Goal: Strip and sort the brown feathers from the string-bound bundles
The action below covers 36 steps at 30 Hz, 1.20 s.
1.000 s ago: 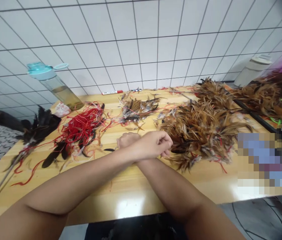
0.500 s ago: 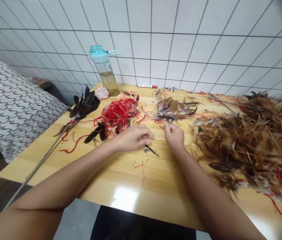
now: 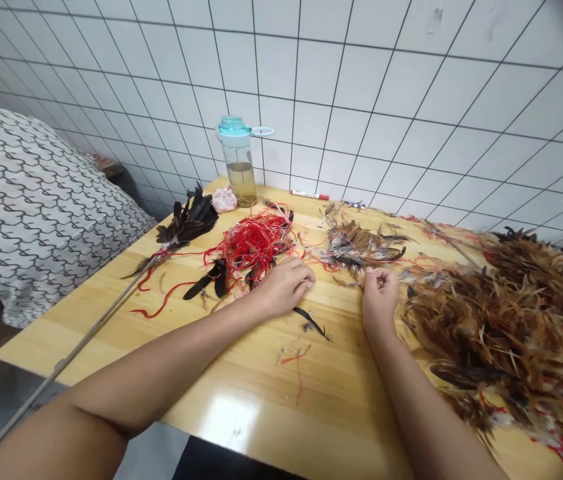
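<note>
The head view is showing the left hand (image 3: 287, 285) curling loosely, with red strings (image 3: 256, 243) lying heaped at its eleven o'clock and a thin black feather (image 3: 315, 325) resting just beside it towards five. The right hand (image 3: 380, 297) is curling too, with a small feather heap (image 3: 358, 241) sitting near its eleven o'clock and a large brown feather pile (image 3: 516, 327) spreading at three. Whether either grip is grasping anything, I cannot tell. Beyond the strings, at the left hand's eleven o'clock, a clear bottle (image 3: 240, 160) is standing on the worktop (image 3: 241, 373), yellowish liquid (image 3: 242, 190) filling its lower part.
</note>
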{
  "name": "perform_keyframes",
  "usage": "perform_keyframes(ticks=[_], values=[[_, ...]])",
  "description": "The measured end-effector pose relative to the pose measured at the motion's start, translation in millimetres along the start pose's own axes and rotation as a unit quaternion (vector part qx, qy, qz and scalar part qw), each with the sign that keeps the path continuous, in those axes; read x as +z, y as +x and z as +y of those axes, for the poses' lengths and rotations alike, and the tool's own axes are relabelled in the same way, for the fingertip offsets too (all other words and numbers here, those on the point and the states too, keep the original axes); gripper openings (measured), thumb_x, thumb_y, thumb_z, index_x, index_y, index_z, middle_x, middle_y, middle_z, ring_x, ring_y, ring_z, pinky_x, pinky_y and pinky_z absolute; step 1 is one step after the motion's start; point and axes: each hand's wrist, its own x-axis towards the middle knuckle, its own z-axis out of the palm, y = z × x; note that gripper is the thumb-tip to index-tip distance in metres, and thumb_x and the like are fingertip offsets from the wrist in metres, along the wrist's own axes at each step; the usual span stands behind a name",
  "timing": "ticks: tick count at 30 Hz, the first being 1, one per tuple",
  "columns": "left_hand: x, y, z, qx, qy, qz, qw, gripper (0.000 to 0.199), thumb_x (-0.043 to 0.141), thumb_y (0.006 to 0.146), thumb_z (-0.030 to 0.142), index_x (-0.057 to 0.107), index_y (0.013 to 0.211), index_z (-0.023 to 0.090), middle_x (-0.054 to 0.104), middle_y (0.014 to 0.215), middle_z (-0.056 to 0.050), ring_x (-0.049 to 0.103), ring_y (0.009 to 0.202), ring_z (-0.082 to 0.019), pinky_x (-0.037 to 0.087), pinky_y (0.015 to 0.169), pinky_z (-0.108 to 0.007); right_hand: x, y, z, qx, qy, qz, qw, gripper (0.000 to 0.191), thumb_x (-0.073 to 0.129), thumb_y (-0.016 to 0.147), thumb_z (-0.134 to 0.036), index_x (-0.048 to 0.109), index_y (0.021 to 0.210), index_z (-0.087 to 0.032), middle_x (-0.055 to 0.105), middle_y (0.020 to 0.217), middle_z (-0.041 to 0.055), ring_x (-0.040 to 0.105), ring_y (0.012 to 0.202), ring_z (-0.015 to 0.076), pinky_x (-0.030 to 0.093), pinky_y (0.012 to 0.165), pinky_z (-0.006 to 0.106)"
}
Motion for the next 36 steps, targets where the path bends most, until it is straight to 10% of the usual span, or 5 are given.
perform_keyframes(ticks=[11, 24, 36], values=[[23.1, 100, 8, -0.103, 0.151, -0.064, 0.981, 0.028, 0.059, 0.081, 0.039, 0.063, 0.098, 0.017, 0.061, 0.106, -0.012, 0.058, 0.103, -0.027, 0.047, 0.089, -0.038, -1, 1, 1, 0.015, 0.001, -0.001, 1.0, 0.02, 0.052, 0.076, -0.036, 0.045, 0.085, -0.02, 0.046, 0.072, -0.0022, 0.044, 0.06, 0.0139, 0.038, 0.06, 0.029], [28.3, 91, 6, -0.085, 0.024, -0.05, 0.995, 0.015, 0.051, 0.084, 0.027, 0.061, 0.091, 0.019, 0.066, 0.09, -0.004, 0.06, 0.081, -0.017, 0.046, 0.075, -0.028, -2, -3, 1, 0.018, -0.053, -0.051, 0.997, 0.016, 0.052, 0.077, -0.032, 0.047, 0.087, -0.021, 0.047, 0.069, -0.0027, 0.044, 0.057, 0.0143, 0.039, 0.058, 0.029], [42.6, 84, 19, -0.068, 0.122, -0.134, 0.981, 0.019, 0.048, 0.085, 0.028, 0.061, 0.096, 0.02, 0.069, 0.1, -0.01, 0.065, 0.094, -0.024, 0.049, 0.076, -0.033, -1, -7, 1, -0.061, -0.143, -0.121, 0.98, 0.017, 0.051, 0.079, -0.03, 0.049, 0.092, -0.019, 0.048, 0.072, -0.0012, 0.045, 0.059, 0.0148, 0.039, 0.058, 0.031]])
